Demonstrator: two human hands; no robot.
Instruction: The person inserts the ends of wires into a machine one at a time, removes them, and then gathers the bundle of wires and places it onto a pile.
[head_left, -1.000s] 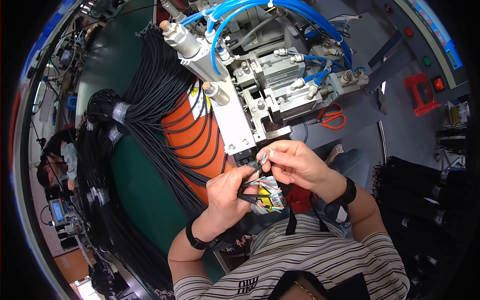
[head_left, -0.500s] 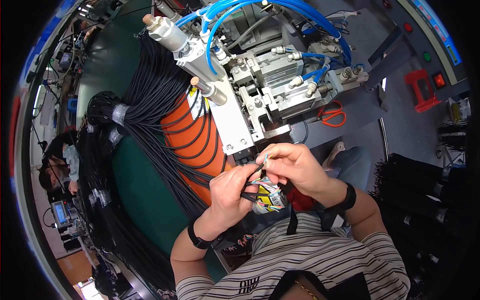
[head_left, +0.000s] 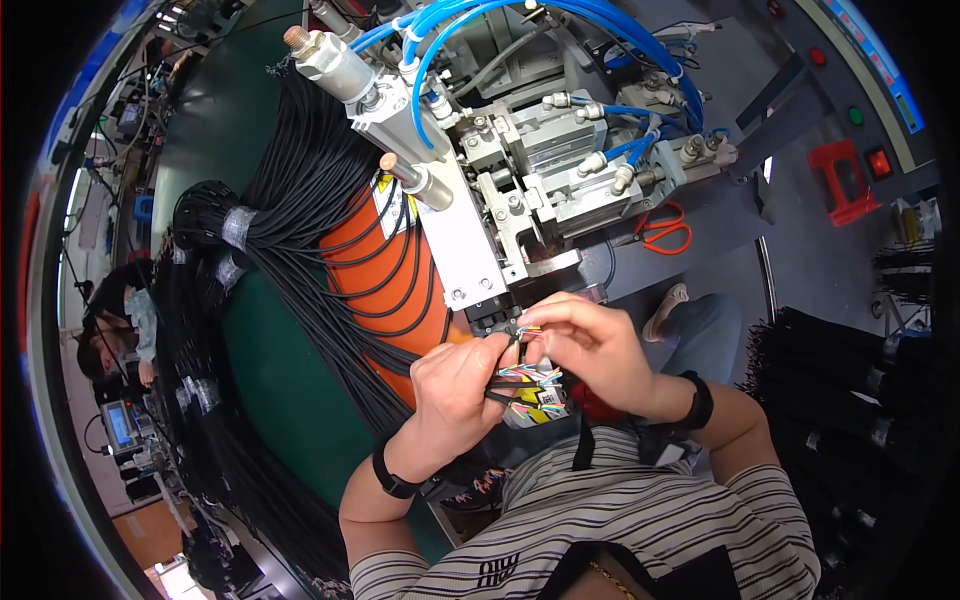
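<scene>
My left hand (head_left: 455, 388) is closed around several black cables (head_left: 512, 384), whose stripped ends fan out to the right in thin coloured wires (head_left: 548, 378). One cable end stands up from between its thumb and forefinger, just in front of the machine. My right hand (head_left: 598, 352) is curled over that end, thumb and forefinger at its coloured wires (head_left: 530, 329); the exact contact is partly hidden. Beneath the cable ends is a yellow and white printed item (head_left: 545, 402), mostly covered.
A metal machine (head_left: 520, 190) with blue air tubes (head_left: 560, 8) stands directly ahead. Bundled black cables (head_left: 290, 235) lie left over an orange surface (head_left: 375, 270) and green table (head_left: 275, 365). Red-handled scissors (head_left: 665, 230) lie right of the machine. More cable bundles (head_left: 840, 390) hang at right.
My right hand has shifted slightly right and down, its thumb drawn back from the upright cable end. The fanned wires below show more spread. My left hand keeps its grip, nearly in place.
</scene>
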